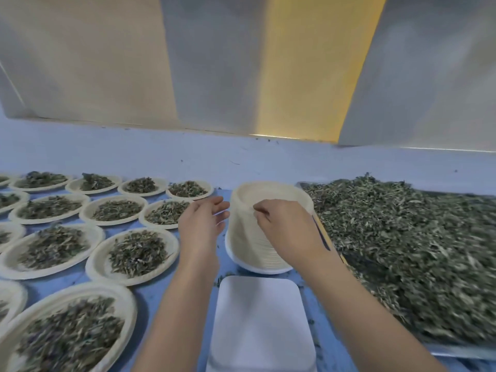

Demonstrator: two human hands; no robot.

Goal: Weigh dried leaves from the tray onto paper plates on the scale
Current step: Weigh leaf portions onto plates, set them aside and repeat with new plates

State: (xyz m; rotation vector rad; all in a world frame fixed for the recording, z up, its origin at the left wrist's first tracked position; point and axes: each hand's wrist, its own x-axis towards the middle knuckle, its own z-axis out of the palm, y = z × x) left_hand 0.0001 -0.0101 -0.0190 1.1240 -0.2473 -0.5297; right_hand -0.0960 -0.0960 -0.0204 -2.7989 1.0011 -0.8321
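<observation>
Tall stack of cream paper plates (pixel 249 237) upright mid-bench, just behind the white square-topped scale (pixel 260 318). Right hand (pixel 284 226) over the stack's top, fingers (pixel 259 210) curled narrow, pinching the uppermost rim. Left hand (pixel 204 221) just beside the stack's left flank, fingers loose and spread, holding nothing. Grey metal tray (pixel 456 354) heaped with dried green leaves (pixel 402 251) close against the stack on the right. Rows of leaf-filled paper plates (pixel 134 253) across the blue bench (pixel 241 162) to the left.
</observation>
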